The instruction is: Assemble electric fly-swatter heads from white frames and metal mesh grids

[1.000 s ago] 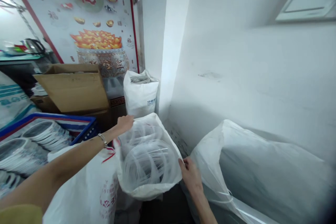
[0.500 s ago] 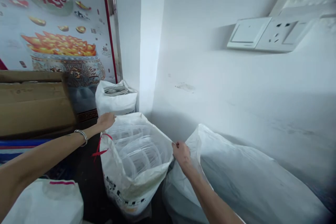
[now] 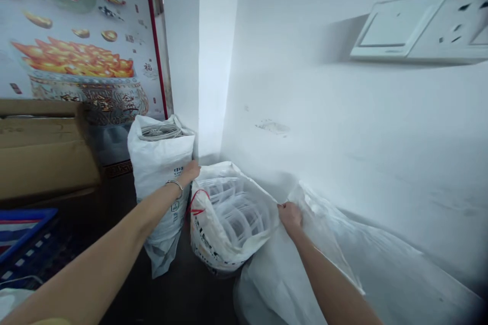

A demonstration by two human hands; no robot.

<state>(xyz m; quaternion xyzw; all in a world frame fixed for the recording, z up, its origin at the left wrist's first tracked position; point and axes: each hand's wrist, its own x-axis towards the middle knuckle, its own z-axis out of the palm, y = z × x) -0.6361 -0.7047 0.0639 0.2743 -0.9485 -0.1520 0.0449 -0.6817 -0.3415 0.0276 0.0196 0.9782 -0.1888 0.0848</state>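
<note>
A white woven sack (image 3: pixel 217 254) with dark print and a red tie string (image 3: pixel 197 204) stands near the wall, its mouth held wide. Inside lie several clear plastic rolls or coils (image 3: pixel 240 213); their exact kind I cannot make out. My left hand (image 3: pixel 189 171), with a bracelet on its wrist, is closed on the sack's far left rim. On the right rim, my right hand (image 3: pixel 292 217) pinches the edge of the same sack. Its knuckles are close to a large translucent white bag (image 3: pixel 282 269) lying along the wall.
Behind my left arm a tall white sack (image 3: pixel 162 155) holds coiled grey cable (image 3: pixel 160 132). At the left are a cardboard box (image 3: pixel 46 157) and a blue plastic basket (image 3: pixel 28 244). A switch and socket panel (image 3: pixel 396 28) juts from the right wall.
The held sack has shifted right and away, toward the wall corner, with both hands still on its rim. More of the cable sack now shows, and the large bag's near edge is pushed in.
</note>
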